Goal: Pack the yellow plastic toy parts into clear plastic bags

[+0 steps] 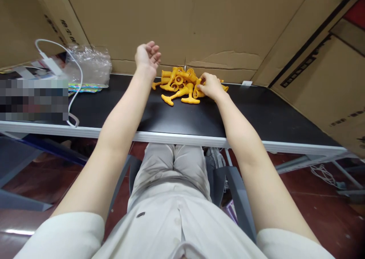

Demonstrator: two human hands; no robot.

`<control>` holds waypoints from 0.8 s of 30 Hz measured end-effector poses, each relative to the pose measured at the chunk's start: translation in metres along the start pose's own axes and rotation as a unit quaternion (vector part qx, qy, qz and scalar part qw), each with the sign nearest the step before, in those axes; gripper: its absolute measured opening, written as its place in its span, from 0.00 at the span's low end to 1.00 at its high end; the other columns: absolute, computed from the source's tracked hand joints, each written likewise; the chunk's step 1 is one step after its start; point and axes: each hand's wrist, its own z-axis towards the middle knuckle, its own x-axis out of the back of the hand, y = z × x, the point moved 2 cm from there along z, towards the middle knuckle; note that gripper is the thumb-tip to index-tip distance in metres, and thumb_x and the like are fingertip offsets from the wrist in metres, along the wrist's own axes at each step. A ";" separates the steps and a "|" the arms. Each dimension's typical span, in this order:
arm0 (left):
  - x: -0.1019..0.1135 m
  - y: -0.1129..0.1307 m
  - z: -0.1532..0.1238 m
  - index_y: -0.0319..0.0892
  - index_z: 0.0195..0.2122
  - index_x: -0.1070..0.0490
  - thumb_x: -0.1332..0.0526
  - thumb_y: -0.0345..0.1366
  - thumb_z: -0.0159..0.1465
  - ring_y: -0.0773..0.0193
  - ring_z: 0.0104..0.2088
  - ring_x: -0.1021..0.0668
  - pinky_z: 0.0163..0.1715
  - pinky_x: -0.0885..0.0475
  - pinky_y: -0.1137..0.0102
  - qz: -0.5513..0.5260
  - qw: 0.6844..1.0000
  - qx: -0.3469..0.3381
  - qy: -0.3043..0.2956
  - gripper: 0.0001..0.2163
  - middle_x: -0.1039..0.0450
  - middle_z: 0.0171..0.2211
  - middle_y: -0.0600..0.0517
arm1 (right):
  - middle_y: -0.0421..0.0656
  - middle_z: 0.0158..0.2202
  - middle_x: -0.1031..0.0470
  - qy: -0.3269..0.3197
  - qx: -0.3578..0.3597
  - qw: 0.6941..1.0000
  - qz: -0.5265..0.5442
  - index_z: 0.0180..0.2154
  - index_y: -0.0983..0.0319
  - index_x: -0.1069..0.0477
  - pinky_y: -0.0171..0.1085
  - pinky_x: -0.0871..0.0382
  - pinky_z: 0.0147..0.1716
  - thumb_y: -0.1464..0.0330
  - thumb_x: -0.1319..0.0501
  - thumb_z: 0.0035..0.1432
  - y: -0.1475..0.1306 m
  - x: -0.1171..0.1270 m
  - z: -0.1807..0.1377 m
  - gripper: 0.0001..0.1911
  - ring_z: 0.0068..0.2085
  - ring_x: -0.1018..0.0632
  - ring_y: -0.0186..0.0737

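Observation:
A pile of yellow plastic pieces (182, 85) lies at the far side of the black tabletop. Several have T-shaped handles, and some end in round open cups with a metallic-looking inside. My right hand (210, 85) is at the pile's right side, its fingers and thumb bent around a yellow piece (199, 93) that they partly hide. Raised above the left end of the pile, my left hand (147, 56) shows its palm, with loosely curled, separated fingers and nothing visible in them.
Cardboard walls (159, 27) close off the back and right of the black table (182, 118). At the left lie a clear plastic bag (91, 65), colourful flat packets (85, 87) and a white cable (81, 74). A small white tag (246, 83) sits near the back edge.

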 end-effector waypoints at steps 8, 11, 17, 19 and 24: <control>-0.018 -0.069 0.001 0.45 0.55 0.22 0.35 0.49 0.75 0.51 0.47 0.12 0.43 0.19 0.64 0.137 0.977 -0.126 -0.105 0.15 0.18 0.38 0.48 | 0.56 0.56 0.19 0.089 0.027 0.996 0.010 0.60 0.58 0.25 0.59 0.25 0.63 0.53 0.50 0.80 -0.031 0.027 -0.015 0.23 0.57 0.18 0.59; -0.023 -0.070 -0.011 0.45 0.55 0.23 0.34 0.50 0.76 0.51 0.49 0.12 0.44 0.19 0.65 0.138 0.974 -0.111 -0.142 0.16 0.17 0.39 0.47 | 0.57 0.61 0.21 0.081 0.061 0.994 -0.033 0.63 0.59 0.27 0.60 0.31 0.68 0.55 0.55 0.82 -0.043 0.032 -0.021 0.25 0.60 0.19 0.60; -0.032 -0.065 -0.032 0.44 0.48 0.23 0.37 0.51 0.77 0.51 0.46 0.11 0.39 0.18 0.67 0.083 0.976 -0.020 -0.200 0.15 0.17 0.38 0.48 | 0.53 0.63 0.21 0.046 0.153 0.984 -0.085 0.63 0.57 0.25 0.61 0.36 0.71 0.57 0.59 0.82 -0.065 0.029 -0.030 0.28 0.67 0.24 0.60; -0.032 -0.068 -0.032 0.46 0.47 0.23 0.35 0.50 0.76 0.51 0.45 0.11 0.39 0.17 0.66 0.076 0.976 -0.005 -0.205 0.13 0.17 0.37 0.48 | 0.52 0.64 0.22 0.025 0.177 0.980 -0.093 0.63 0.58 0.25 0.62 0.37 0.71 0.59 0.60 0.83 -0.073 0.026 -0.032 0.29 0.67 0.24 0.59; -0.033 -0.076 -0.029 0.45 0.50 0.23 0.33 0.42 0.74 0.51 0.47 0.11 0.45 0.14 0.63 0.077 0.976 0.010 -0.205 0.09 0.16 0.40 0.48 | 0.51 0.68 0.22 -0.014 0.199 0.975 -0.097 0.62 0.58 0.23 0.64 0.38 0.72 0.64 0.59 0.82 -0.085 0.017 -0.034 0.28 0.67 0.24 0.60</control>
